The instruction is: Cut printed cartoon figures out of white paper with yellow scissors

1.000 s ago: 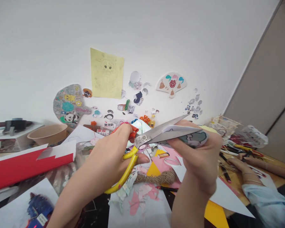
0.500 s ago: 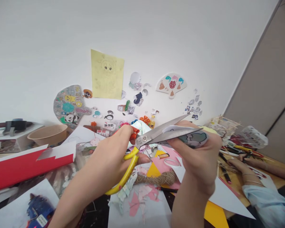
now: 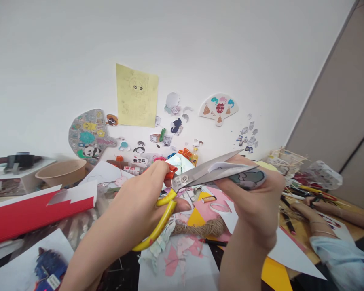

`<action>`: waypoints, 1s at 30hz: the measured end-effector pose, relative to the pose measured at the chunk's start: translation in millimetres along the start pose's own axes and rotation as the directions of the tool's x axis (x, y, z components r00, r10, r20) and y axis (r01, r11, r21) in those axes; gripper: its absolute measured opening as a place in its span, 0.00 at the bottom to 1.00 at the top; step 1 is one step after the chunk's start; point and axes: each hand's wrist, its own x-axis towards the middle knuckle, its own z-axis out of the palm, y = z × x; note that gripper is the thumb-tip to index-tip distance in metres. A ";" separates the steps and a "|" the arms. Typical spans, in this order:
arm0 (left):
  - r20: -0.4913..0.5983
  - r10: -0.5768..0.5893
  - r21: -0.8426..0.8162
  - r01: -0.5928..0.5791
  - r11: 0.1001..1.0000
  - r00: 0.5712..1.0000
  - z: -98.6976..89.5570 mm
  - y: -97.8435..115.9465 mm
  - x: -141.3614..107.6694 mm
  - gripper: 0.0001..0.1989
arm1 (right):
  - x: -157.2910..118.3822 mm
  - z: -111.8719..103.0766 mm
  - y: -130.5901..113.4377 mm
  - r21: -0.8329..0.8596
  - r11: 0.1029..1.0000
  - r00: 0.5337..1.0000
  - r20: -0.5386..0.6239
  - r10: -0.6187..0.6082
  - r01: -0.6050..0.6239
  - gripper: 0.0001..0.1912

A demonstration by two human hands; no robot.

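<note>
My left hand (image 3: 139, 198) is closed round the yellow and red handles of the scissors (image 3: 185, 178), with its thumb through the yellow loop. The scissor blades point right and stand partly apart, with a folded white edge of a paper cutout (image 3: 248, 178) between them. This cutout shows a grey-green drawing and is pinched in my right hand (image 3: 255, 202), whose fingers are partly hidden behind it. Both hands are raised over the cluttered table.
Below lie twine (image 3: 200, 228), paper scraps (image 3: 177, 254) and a glue stick (image 3: 208, 199). Red card (image 3: 33, 214) and a brown bowl (image 3: 60, 171) are at left. Another person's hands (image 3: 306, 214) work at right. Cutouts and a yellow drawing (image 3: 137, 95) hang on the wall.
The scissor blades have closed slightly, the upper tip shifting a little down and right. My left hand has moved slightly left, and the cutout has tilted a little.
</note>
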 end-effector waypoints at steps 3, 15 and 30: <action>-0.017 -0.003 0.074 0.004 0.997 1.000 -1.8 0.1 -1.9 0.10 | -0.5 -2.7 -0.3 -0.034 0.999 1.000 0.017 0.006 -0.006 0.09; -0.033 -0.031 0.059 0.033 0.998 0.999 -1.8 1.3 -0.8 0.13 | 0.2 -2.3 2.2 -0.058 0.998 1.000 0.024 0.010 -0.009 0.08; 0.015 -0.003 0.019 0.003 1.000 1.000 1.8 -3.3 -0.5 0.13 | 0.5 -5.3 -1.2 -0.060 0.998 0.997 0.067 -0.028 0.032 0.09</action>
